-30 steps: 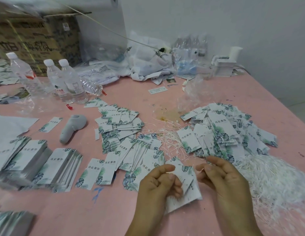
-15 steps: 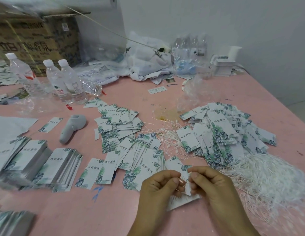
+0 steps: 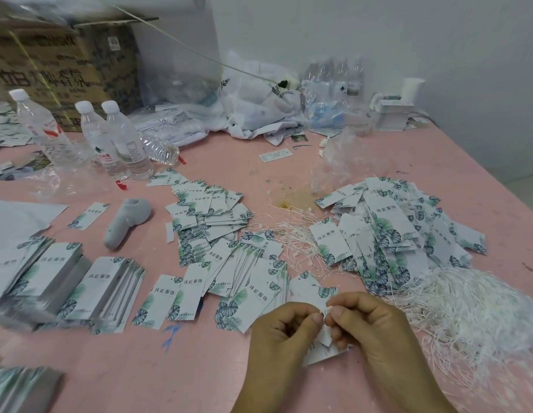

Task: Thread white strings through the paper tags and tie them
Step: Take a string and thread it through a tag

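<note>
Two hands meet at 5 o'clock over a pink table (image 3: pixel 229 377). The left hand (image 3: pixel 284 332) and right hand (image 3: pixel 371 326) pinch a small stack of leaf-printed paper tags (image 3: pixel 325 341) between curled fingertips, perhaps with a string. Loose white strings (image 3: pixel 473 311) lie at 4 o'clock.

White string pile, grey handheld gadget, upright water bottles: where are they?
Loose white string pile (image 3: pixel 473 311), head view: middle of the tangle.
Grey plastic handheld gadget (image 3: pixel 125 223), head view: its handle.
Clear plastic water bottles (image 3: pixel 122 141), head view: right bottle's body.
</note>
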A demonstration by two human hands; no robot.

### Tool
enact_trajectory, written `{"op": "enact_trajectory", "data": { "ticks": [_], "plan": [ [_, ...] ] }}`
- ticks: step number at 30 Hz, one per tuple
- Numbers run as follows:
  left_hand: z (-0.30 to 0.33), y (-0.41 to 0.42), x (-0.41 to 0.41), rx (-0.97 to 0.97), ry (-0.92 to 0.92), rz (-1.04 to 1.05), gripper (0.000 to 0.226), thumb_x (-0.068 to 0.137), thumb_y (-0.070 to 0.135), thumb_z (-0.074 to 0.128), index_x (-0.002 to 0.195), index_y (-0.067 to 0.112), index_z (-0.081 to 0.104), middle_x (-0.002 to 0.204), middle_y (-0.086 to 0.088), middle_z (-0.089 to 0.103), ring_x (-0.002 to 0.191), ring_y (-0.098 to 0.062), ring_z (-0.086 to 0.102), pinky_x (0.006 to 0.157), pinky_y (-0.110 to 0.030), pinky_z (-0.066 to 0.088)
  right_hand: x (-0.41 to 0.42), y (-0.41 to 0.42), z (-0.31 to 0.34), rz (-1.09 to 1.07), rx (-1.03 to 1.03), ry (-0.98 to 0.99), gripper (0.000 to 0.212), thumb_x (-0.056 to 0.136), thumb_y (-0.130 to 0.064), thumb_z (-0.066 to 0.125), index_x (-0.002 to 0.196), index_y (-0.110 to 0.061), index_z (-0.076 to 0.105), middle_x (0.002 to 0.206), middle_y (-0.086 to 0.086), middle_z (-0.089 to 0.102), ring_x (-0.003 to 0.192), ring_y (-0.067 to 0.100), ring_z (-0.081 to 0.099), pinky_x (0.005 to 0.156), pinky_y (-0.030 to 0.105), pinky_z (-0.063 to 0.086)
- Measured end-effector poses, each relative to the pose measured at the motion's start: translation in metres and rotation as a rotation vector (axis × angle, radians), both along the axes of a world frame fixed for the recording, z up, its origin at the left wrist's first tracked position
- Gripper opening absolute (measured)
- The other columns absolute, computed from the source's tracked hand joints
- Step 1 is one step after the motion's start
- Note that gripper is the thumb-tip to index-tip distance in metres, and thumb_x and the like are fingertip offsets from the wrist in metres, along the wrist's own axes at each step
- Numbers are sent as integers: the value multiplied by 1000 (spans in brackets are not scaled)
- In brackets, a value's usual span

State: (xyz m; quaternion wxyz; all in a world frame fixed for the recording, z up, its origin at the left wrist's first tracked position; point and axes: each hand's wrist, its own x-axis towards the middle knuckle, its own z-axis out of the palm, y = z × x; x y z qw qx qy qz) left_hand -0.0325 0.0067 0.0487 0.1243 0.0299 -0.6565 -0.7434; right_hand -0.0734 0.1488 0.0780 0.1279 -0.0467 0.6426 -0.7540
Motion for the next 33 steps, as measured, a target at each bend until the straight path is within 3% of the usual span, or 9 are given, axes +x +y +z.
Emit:
{"op": "enact_trajectory", "data": {
  "ticks": [6, 17, 22, 26, 33],
  "plan": [
    [5, 3, 1, -16, -12, -6, 17, 82, 10, 68, 73, 21, 76, 57, 7, 65, 54, 4, 55, 55, -8, 42, 1, 0, 1, 1, 97, 56, 20, 81, 4, 68, 79, -15, 77, 54, 8, 60, 50, 15, 52, 49, 21, 48],
    [7, 6, 3, -25, -55, -9, 12, 79, 11, 67, 72, 17, 74, 56, 6, 63, 54, 1, 53, 55, -12, 41, 2, -1, 3, -10, 135, 40, 21, 81, 1, 70, 79, -18, 78, 56, 8, 63, 49, 14, 51, 48, 19, 47],
    [10, 4, 3, -6, -51, -49, 25, 83, 2, 65, 68, 20, 73, 58, 5, 66, 55, 2, 57, 55, -10, 43, 2, -3, 3, -27, 106, 12, 20, 81, 2, 69, 78, -15, 78, 56, 7, 62, 49, 12, 50, 48, 19, 46],
    [12, 5, 3, 0, -60, -51, 22, 82, 5, 64, 68, 20, 73, 57, 5, 66, 54, 1, 57, 55, -10, 43, 3, -3, 3, -23, 94, 4, 20, 81, 4, 68, 78, -13, 78, 56, 7, 62, 48, 11, 51, 46, 19, 45],
    [10, 3, 3, -11, -54, -91, 45, 88, -14, 59, 65, 22, 72, 52, 8, 63, 49, 5, 55, 52, -6, 41, 2, -2, 2, 2, 96, -11, 20, 80, 6, 68, 76, -11, 78, 56, 8, 62, 47, 12, 51, 45, 19, 45]
  ]
}}
